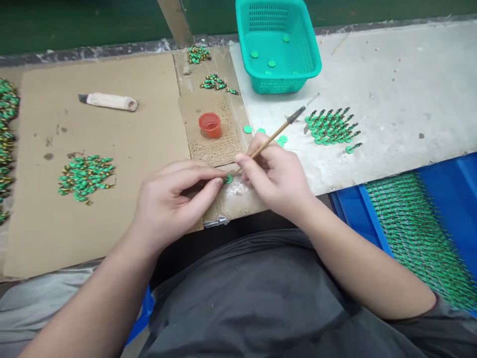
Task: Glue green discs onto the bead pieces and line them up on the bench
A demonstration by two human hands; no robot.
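The left hand (175,194) pinches a small green-based piece (228,179) between thumb and forefinger, at the front edge of the worktop (402,99). The right hand (279,174) grips a slim wooden-handled tool (274,135), its lower end just beside the piece. Beyond the hands, a small red cup (212,134) holds what looks like a shallow liquid. Farther back, a turquoise perforated basket (278,86) contains a few loose green discs (271,64). Green-based pieces stand in a cluster (331,127) right of the basket. Left of the hands, a green-and-gold heap (87,176) lies on cardboard (93,134). At lower right, a blue tray (452,199) carries dense rows of green pieces (421,233).
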